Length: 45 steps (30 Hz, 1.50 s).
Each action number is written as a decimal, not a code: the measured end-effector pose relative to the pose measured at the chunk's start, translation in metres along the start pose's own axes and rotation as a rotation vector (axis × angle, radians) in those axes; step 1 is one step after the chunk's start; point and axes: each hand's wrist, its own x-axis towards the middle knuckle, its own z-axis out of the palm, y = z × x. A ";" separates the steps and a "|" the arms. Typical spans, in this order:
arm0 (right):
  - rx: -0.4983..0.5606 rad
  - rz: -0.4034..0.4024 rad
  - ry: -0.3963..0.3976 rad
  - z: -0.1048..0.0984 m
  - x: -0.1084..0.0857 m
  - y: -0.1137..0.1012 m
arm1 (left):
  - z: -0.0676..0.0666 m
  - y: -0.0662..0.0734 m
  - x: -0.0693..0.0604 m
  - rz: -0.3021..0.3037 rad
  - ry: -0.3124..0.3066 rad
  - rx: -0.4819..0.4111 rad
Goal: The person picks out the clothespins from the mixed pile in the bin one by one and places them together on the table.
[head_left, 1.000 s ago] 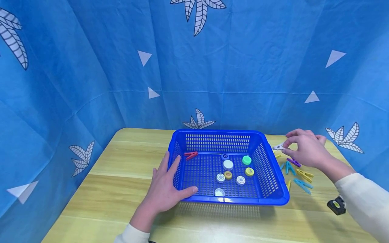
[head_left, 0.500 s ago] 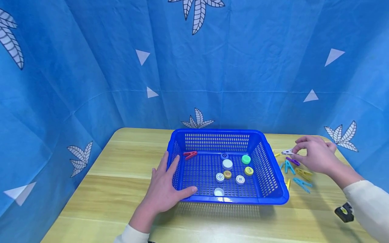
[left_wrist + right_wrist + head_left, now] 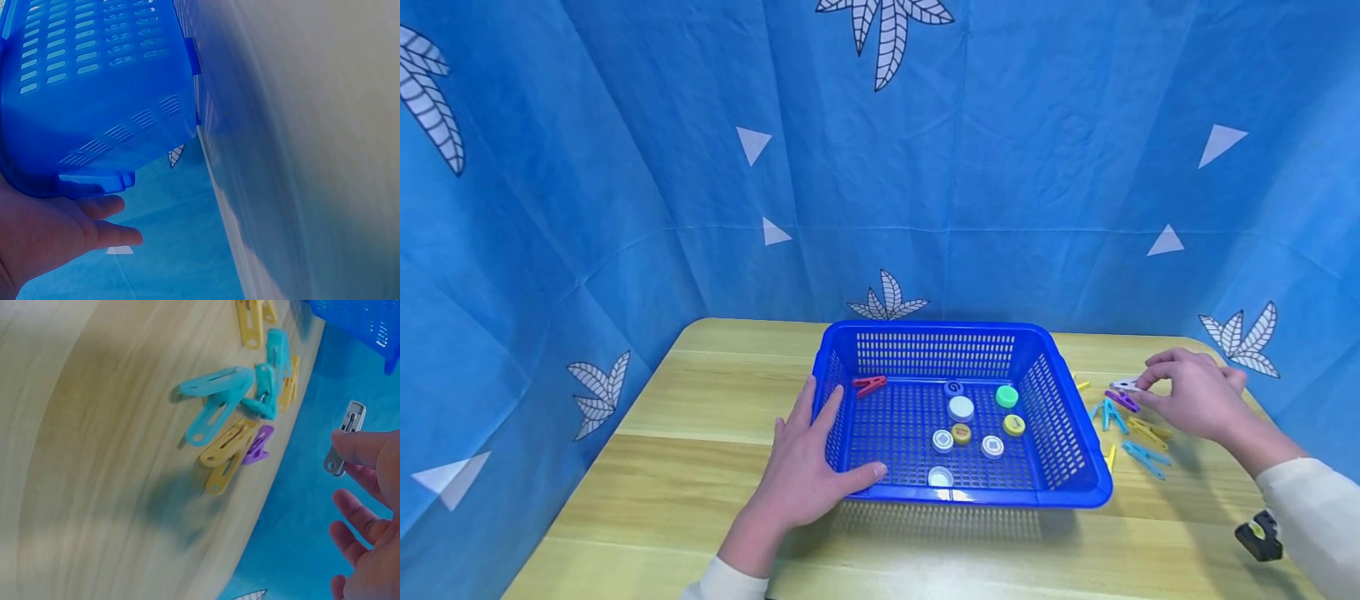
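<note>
My left hand rests with spread, straight fingers against the near left corner of a blue plastic basket. In the left wrist view, fingers extend below the basket's rim. Past the basket's right side, my right hand pinches a white clothespin between thumb and index finger, above the table. Close to that hand lie a purple clothespin, blue clothespins and yellow clothespins. Inside the basket, a red clothespin lies at the left.
Several bottle caps sit on the basket's floor, among them a green cap, a white cap and a yellow cap. The wooden table ends at a blue patterned curtain behind and at the sides.
My right hand has moved right, away from the basket, and slightly down, with the white clothespin still pinched. The left hand and basket stay in place.
</note>
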 end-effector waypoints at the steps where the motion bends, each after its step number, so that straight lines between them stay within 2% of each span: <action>1: 0.002 0.005 -0.004 0.000 -0.001 0.001 | 0.000 0.000 0.000 0.000 0.000 -0.001; 13: -0.025 0.083 -0.055 0.003 -0.008 0.022 | 0.000 0.000 0.000 0.011 0.011 0.005; 27: -0.052 0.099 -0.050 0.012 -0.017 0.044 | -0.001 0.000 -0.001 0.030 0.010 0.008; 45: -0.067 0.139 -0.108 0.016 -0.025 0.062 | 0.000 -0.001 -0.001 0.019 0.015 0.006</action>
